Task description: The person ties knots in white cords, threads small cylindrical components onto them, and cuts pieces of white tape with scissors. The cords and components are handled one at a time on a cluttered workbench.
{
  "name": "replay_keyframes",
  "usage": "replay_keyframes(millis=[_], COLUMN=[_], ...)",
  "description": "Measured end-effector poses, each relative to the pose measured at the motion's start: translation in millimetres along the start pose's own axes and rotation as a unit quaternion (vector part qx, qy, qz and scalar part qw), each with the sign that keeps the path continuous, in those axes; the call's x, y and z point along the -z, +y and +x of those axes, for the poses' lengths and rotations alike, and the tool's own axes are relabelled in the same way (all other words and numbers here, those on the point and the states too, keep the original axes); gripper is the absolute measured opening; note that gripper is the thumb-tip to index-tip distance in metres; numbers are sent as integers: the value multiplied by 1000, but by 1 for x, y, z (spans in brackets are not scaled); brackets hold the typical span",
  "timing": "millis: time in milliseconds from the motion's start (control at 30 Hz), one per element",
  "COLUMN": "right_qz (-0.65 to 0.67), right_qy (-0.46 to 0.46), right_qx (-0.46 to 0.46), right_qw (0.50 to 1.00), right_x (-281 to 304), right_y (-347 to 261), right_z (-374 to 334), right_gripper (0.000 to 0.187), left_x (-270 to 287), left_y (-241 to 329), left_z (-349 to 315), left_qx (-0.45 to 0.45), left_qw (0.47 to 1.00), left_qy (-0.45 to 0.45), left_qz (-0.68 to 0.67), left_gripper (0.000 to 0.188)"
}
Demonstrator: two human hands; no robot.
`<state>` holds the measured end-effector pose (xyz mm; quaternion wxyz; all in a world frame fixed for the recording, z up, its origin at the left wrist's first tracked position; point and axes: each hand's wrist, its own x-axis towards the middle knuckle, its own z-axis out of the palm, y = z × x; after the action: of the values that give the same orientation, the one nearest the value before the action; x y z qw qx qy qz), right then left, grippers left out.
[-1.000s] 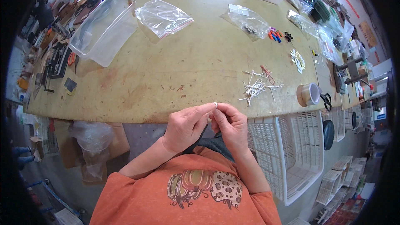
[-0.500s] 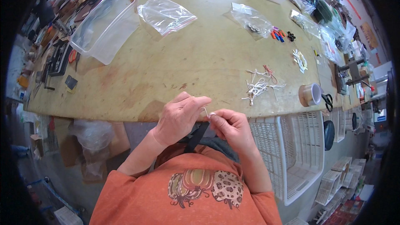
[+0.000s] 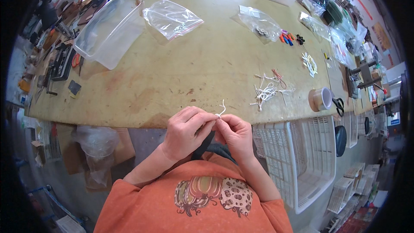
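Observation:
Just off the table's front edge, my two hands meet fingertip to fingertip. My left hand (image 3: 185, 127) is closed, pinching a thin white cord (image 3: 222, 109) whose loose ends stick up above the fingers. On the same cord, thumb and forefinger of my right hand (image 3: 236, 133) are pressed together. Whether the cord is knotted there is hidden by the fingers. Further right on the table lies a tangled pile of white cords (image 3: 268, 91), with a red-and-white cord (image 3: 278, 77) at its far side.
On the table (image 3: 172, 69) stand a clear plastic bin (image 3: 105, 39) and, beside it, a clear bag (image 3: 172, 19). To the right are a tape roll (image 3: 321, 99), black scissors (image 3: 339, 105), small coloured pieces (image 3: 286, 37) and a bag of parts (image 3: 260, 21). White baskets (image 3: 293, 164) stand below the edge.
My hands have come together, the right moving slightly left and the left slightly down. The cord stretched between them before; now its ends point up above the joined fingertips.

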<state>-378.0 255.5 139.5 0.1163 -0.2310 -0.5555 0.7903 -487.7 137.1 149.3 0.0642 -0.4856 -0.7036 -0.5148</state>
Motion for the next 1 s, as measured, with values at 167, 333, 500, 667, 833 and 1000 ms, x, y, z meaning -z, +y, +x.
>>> replay_keyframes(millis=[167, 333, 500, 667, 833, 1000], right_qz=[-149, -300, -364, -360, -392, -397], right_qy=[38, 47, 35, 149, 297, 372], right_qx=[80, 202, 250, 232, 294, 271], right_qw=[985, 931, 897, 891, 820, 794], right_x=[-9, -10, 4, 45, 98, 151], right_y=[6, 11, 1, -20, -28, -7], right_z=[-5, -3, -4, 4, 3, -31], right_gripper=[14, 20, 25, 25, 31, 28], left_x=[1, -4, -4, -29, -81, -104], left_y=[1, 1, -7, -12, -33, -22], left_z=[-3, -3, 8, 45, 88, 67], left_qx=[56, 86, 125, 107, 95, -13], left_qw=[998, 996, 992, 993, 983, 964], left_qy=[-13, -12, -9, -24, -132, -241], left_qz=[10, 29, 32, -47, -90, 111], left_gripper=[13, 12, 13, 10, 16, 75])
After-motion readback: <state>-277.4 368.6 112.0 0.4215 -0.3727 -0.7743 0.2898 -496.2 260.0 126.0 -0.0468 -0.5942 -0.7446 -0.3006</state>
